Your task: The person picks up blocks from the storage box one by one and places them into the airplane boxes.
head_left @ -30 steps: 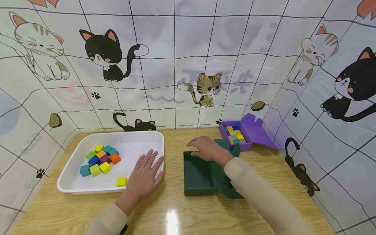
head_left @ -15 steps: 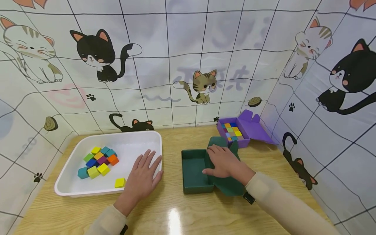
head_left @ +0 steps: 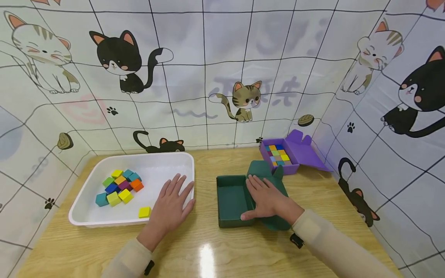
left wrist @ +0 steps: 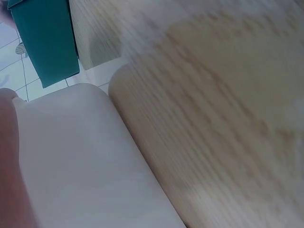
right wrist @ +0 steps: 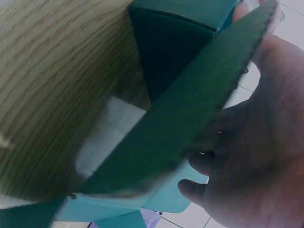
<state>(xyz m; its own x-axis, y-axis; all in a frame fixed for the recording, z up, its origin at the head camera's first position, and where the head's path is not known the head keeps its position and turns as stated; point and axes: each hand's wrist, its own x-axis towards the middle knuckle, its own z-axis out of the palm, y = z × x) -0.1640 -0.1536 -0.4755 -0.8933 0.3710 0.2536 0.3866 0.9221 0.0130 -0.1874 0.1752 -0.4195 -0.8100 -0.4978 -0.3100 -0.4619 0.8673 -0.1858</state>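
A green box [head_left: 234, 223] stands on the wooden table [head_left: 222, 251], to the right of a white tray and apart from it. Its lid [head_left: 279, 224] is opened out to the right side, with flaps at its far end. The right hand [head_left: 265, 197] lies against the lid's inner face, fingers extended and thumb spread toward the box's near edge, gripping nothing. The left hand [head_left: 170, 204] is likewise flat and holds nothing, its fingers stretched over the right end of the white tray [head_left: 165, 166]; whether the palm touches the rim, I cannot tell. A single yellow cube [head_left: 144, 212] lies just beside that hand, and a cluster of coloured cubes [head_left: 124, 185] sits in the tray's left half. Beyond the green box, a purple box [head_left: 290, 170] with its lid open holds rows of coloured blocks [head_left: 278, 157]. Behind everything hangs a white grid-patterned sheet [head_left: 191, 42] printed with cartoon cats.
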